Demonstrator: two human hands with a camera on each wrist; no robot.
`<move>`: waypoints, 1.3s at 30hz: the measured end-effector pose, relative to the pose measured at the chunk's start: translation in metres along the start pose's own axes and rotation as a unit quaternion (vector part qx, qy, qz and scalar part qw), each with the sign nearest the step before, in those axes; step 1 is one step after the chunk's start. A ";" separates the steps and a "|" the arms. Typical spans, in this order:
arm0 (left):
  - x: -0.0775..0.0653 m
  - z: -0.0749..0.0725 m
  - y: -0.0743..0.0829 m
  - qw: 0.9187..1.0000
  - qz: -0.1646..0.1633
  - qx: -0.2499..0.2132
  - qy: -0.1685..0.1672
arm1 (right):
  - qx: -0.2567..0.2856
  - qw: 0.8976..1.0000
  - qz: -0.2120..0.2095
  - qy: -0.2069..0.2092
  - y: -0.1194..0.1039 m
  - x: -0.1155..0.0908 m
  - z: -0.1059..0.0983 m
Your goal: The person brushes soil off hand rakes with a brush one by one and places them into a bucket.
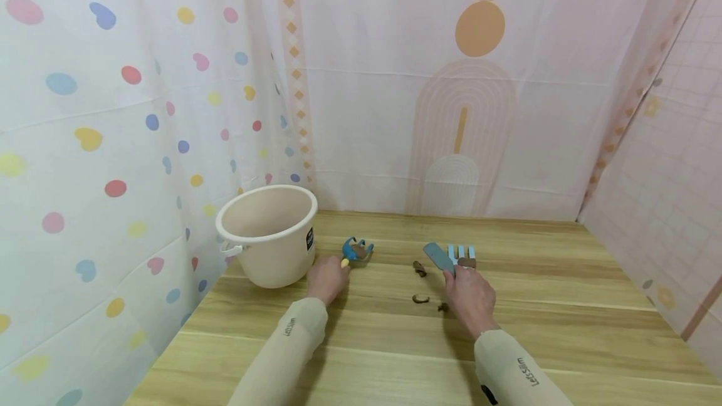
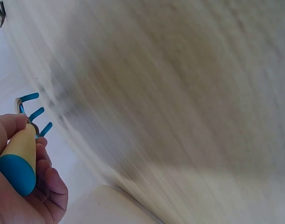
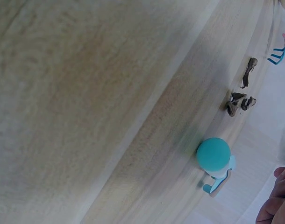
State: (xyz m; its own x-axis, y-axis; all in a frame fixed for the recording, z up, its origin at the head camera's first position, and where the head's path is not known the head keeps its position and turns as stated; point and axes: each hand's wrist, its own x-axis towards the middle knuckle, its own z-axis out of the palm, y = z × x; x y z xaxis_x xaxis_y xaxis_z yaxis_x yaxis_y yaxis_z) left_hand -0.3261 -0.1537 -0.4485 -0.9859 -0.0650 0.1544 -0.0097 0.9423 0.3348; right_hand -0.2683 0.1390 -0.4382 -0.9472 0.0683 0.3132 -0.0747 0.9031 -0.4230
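Observation:
My left hand (image 1: 328, 279) grips a small hand rake by its yellow handle (image 2: 22, 144), which has a blue end. The rake's curved blue tines (image 1: 355, 249) and a brown patch show beyond the fingers. In my right hand (image 1: 472, 293) is a tool with a flat grey-blue blade (image 1: 439, 257) slanting up and left; its handle is hidden. Just beyond that hand, a light-blue hand fork (image 1: 461, 252) lies on the table, its round teal handle end (image 3: 213, 154) visible in the right wrist view. Brown curled scraps (image 1: 420, 268), perhaps dried leaves, lie between the hands.
A cream bucket (image 1: 276, 262) with a side handle stands on the wooden table (image 1: 372, 343), close to the left hand. Patterned curtains (image 1: 361, 130) hang behind the table and along both sides.

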 end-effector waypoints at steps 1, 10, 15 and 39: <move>0.000 0.000 -0.001 1.000 0.001 -0.003 0.003 | 0.000 1.000 -0.002 0.001 0.000 0.000 0.000; -0.001 -0.011 0.000 0.998 0.024 -0.050 0.026 | -0.004 1.000 -0.004 0.004 0.003 0.000 0.002; -0.004 -0.016 0.004 0.997 0.040 -0.051 0.033 | -0.001 1.000 -0.005 0.005 0.004 -0.002 0.002; -0.041 -0.022 0.040 0.985 0.133 -0.099 0.052 | 0.024 0.999 -0.030 0.038 -0.006 -0.010 0.005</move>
State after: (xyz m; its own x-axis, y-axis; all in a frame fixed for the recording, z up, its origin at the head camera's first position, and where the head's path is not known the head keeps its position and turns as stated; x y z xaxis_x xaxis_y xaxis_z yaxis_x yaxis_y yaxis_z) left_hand -0.2820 -0.1208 -0.4209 -0.9268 0.1318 0.3516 0.2888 0.8487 0.4430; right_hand -0.2604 0.1305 -0.4429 -0.9144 0.0481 0.4019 -0.1470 0.8856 -0.4406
